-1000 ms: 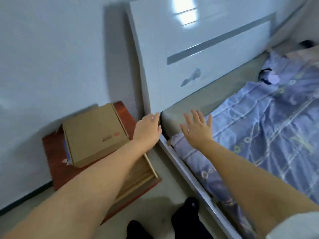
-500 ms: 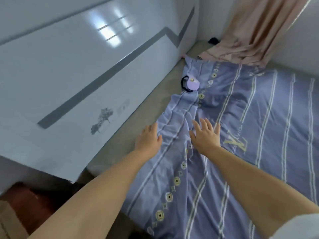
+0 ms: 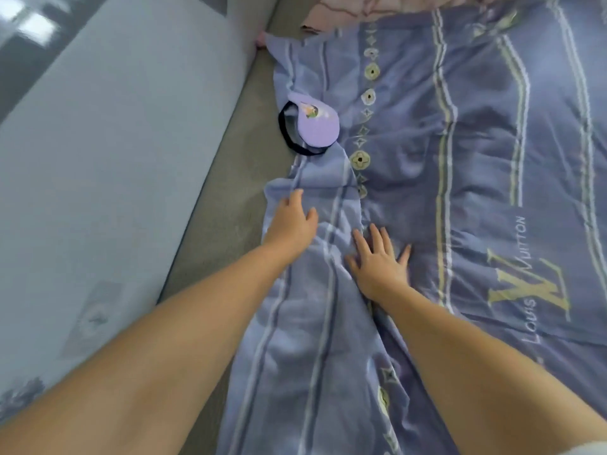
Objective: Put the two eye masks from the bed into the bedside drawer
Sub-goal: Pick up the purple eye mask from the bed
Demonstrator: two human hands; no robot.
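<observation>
A lilac eye mask [image 3: 316, 125] with a small picture and a black strap lies on the purple striped sheet [image 3: 460, 152], near its edge by the headboard. I see only this one mask. My left hand [image 3: 292, 221] reaches toward it, empty, fingers loosely apart, a little short of the mask. My right hand [image 3: 377, 261] hovers flat and open over the sheet, to the right of the left hand and lower in the view. The bedside drawer is out of view.
A glossy white headboard [image 3: 98, 159] runs along the left. A strip of bare grey mattress [image 3: 230, 178] lies between it and the sheet. Pink cloth [image 3: 377, 8] is bunched at the far end of the bed.
My view has swung from the bedside cabinet and box to the bed. Both hands have moved over the sheet toward the mask, which now looks much closer.
</observation>
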